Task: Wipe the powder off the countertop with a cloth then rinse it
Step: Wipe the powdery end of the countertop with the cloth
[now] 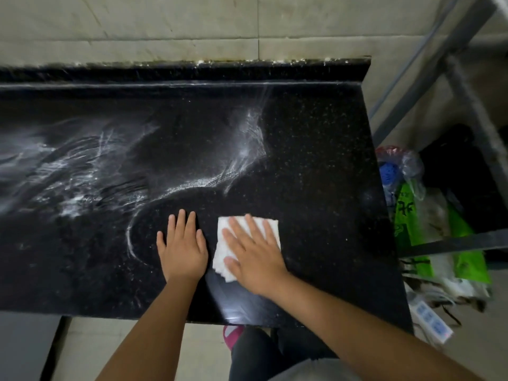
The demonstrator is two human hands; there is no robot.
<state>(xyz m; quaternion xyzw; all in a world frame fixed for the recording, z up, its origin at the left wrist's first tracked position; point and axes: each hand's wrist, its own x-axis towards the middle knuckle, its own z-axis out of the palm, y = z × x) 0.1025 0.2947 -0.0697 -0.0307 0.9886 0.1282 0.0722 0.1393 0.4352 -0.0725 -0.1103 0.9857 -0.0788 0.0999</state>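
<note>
A black speckled countertop (pixel 316 149) fills the view. White powder (pixel 71 171) is smeared in streaks across its left and middle, with a curved streak (pixel 247 141) further right. A folded white cloth (pixel 222 244) lies near the front edge. My right hand (pixel 253 254) presses flat on the cloth with fingers spread, covering most of it. My left hand (pixel 182 247) rests flat on the bare counter just left of the cloth, fingers together, holding nothing.
A tiled wall (pixel 165 26) rises behind the counter's raised back lip. Off the right edge stands a grey metal frame (pixel 464 86) over plastic bags (pixel 412 215) and a power strip (pixel 431 320) on the floor. The counter's front edge is at my waist.
</note>
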